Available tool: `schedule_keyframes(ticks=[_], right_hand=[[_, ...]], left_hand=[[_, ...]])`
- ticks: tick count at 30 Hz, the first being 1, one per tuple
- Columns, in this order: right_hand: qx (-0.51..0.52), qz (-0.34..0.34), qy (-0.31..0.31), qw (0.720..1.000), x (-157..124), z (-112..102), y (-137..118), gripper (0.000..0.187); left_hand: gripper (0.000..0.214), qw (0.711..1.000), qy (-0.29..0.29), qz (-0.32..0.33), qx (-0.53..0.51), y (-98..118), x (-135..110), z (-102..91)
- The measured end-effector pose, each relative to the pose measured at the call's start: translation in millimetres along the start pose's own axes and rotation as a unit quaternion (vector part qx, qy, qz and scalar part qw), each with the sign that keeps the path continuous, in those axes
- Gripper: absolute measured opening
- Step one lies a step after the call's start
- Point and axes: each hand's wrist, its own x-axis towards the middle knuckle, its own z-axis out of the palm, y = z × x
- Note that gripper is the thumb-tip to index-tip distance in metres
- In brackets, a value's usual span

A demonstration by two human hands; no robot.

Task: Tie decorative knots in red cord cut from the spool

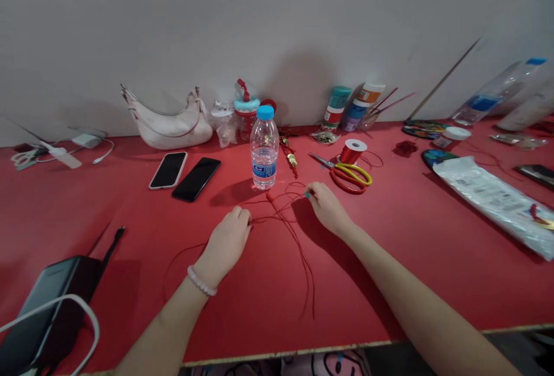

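Observation:
Thin red cord (285, 217) lies in loops and strands on the red table (389, 260), between my two hands. My left hand (227, 240), a bead bracelet on its wrist, rests on the table with fingers closed on the cord's left end. My right hand (326, 205) pinches the cord's right side near a small knot, close to a clear water bottle (264, 148) with a blue cap.
Yellow-and-red scissors (348, 175) and a red ribbon spool (352, 151) lie right of the bottle. Two phones (186, 174) and a pink bag (168, 125) sit left. A power bank (47, 306) is at near left, a plastic packet (497, 200) at right. A grey partition backs the table.

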Motion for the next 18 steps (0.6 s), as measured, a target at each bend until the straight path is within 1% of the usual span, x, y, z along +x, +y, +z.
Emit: schedule_keyframes(ticks=[2, 4, 6, 8, 10, 12, 16, 18], right_hand=[[0.036, 0.020, 0.040, 0.998, 0.7, -3.1, 3.5, 0.010], [0.078, 0.044, 0.074, 0.993, 1.0, -6.2, 4.8, 0.007], [0.126, 0.071, 0.093, 0.985, 0.9, -9.0, 4.2, 0.004], [0.177, 0.110, 0.095, 0.974, 0.7, -11.4, 3.2, 0.006], [0.213, 0.152, 0.101, 0.960, 0.5, -13.3, 3.5, 0.009], [0.228, 0.179, 0.130, 0.948, 0.9, -14.6, 6.3, 0.011], [0.215, 0.182, 0.238, 0.929, 2.7, -17.7, 18.5, 0.015], [0.191, 0.162, 0.250, 0.935, 3.1, -19.8, 23.1, 0.019]], left_hand=[[0.011, 0.999, 0.024, -0.013, 0.019, -2.2, -0.1, 1.4], [0.015, 0.999, 0.027, -0.028, 0.032, -4.6, 0.1, 1.8], [0.018, 0.998, 0.005, -0.044, 0.037, -6.4, 0.5, 0.5], [0.022, 0.997, -0.017, -0.056, 0.049, -7.5, 1.1, -2.0], [0.025, 0.995, -0.026, -0.061, 0.071, -8.7, 1.9, -5.1], [0.027, 0.991, -0.032, -0.090, 0.097, -11.4, 2.6, -8.3], [0.030, 0.973, -0.018, -0.183, 0.136, -21.5, 2.6, -14.2], [0.030, 0.965, -0.003, -0.209, 0.155, -25.2, 2.4, -15.7]])
